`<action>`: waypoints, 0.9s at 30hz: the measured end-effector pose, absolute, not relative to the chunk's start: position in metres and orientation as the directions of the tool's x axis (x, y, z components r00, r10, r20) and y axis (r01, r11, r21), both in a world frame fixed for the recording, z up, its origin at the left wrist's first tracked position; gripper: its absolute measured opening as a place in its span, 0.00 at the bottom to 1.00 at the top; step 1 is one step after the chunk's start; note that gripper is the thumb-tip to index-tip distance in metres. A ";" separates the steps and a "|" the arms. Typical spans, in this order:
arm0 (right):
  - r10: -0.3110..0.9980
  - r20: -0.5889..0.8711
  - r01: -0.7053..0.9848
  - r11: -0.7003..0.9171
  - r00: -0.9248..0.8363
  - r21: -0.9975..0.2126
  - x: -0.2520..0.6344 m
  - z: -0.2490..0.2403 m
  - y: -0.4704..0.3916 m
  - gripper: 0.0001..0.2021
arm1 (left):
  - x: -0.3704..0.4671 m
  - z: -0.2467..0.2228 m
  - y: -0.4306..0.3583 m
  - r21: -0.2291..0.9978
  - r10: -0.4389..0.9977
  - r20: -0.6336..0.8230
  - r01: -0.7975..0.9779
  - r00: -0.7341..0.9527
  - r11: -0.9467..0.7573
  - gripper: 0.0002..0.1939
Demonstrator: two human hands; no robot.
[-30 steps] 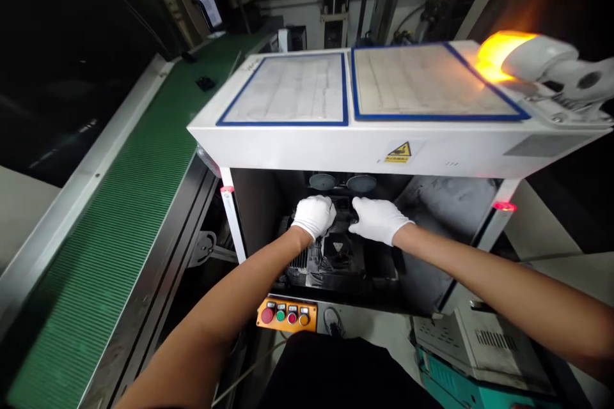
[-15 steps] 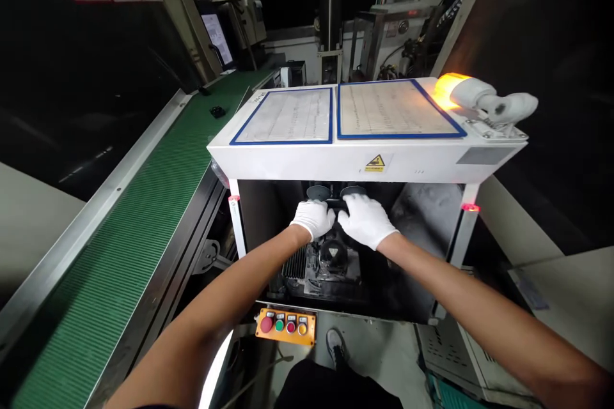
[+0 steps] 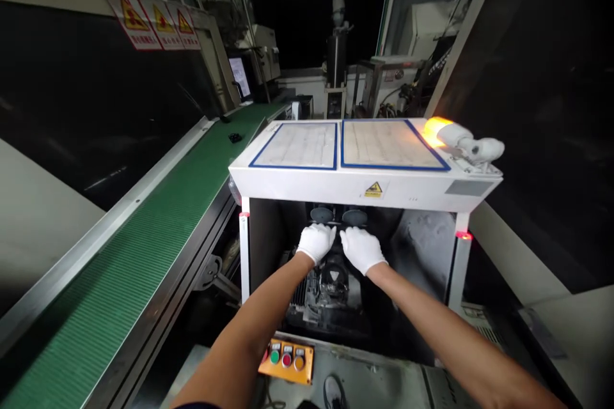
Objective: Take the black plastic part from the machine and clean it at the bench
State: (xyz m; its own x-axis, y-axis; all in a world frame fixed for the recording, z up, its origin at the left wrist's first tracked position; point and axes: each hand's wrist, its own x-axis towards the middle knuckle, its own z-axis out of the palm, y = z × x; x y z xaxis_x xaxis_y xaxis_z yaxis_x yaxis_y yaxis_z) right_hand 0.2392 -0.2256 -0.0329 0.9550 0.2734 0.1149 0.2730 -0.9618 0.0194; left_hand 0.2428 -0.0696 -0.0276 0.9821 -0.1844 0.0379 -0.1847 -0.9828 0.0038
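Observation:
Both arms reach into the open front of a white machine cabinet point(image 3: 412, 192). My left hand point(image 3: 316, 241) and my right hand point(image 3: 361, 248), both in white gloves, lie side by side with curled fingers on a dark part at the top of a black fixture point(image 3: 330, 287) inside the bay. What exactly the fingers close on is hidden by the gloves. Two round dark discs point(image 3: 338, 215) sit just behind the hands.
A green conveyor belt point(image 3: 144, 223) runs along the left with a small black part point(image 3: 235, 137) on it. An orange button box point(image 3: 286, 361) hangs below the bay. An amber lamp point(image 3: 437, 130) glows on the cabinet's top right. Red lights mark both front posts.
The view has pulled back and tilted up, so the cabinet looks smaller and lower. My two hands have drawn closer together on the dark part inside the bay.

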 end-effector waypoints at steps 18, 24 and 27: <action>0.404 0.349 0.409 -0.910 0.846 0.064 0.212 -0.018 -0.238 0.23 | 0.185 0.024 -0.069 0.240 -0.014 0.154 -0.051 0.988 -0.970 0.25; 0.551 0.094 0.559 -0.815 0.829 -0.155 0.071 -0.089 -0.203 0.24 | -0.005 -0.048 -0.004 0.473 0.311 -0.144 0.341 0.940 -0.813 0.19; 0.677 -0.147 0.644 -0.733 0.721 -0.219 -0.029 -0.149 -0.155 0.20 | -0.163 -0.080 0.020 0.460 0.460 -0.297 0.547 0.837 -0.699 0.15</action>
State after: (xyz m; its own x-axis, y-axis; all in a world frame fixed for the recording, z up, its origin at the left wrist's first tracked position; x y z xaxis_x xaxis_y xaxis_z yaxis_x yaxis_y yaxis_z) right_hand -0.0290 -0.1550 -0.1487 0.7207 0.6774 -0.1471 0.6440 -0.7329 -0.2194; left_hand -0.1634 0.0199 -0.0802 0.8368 0.4601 -0.2967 0.5475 -0.6989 0.4603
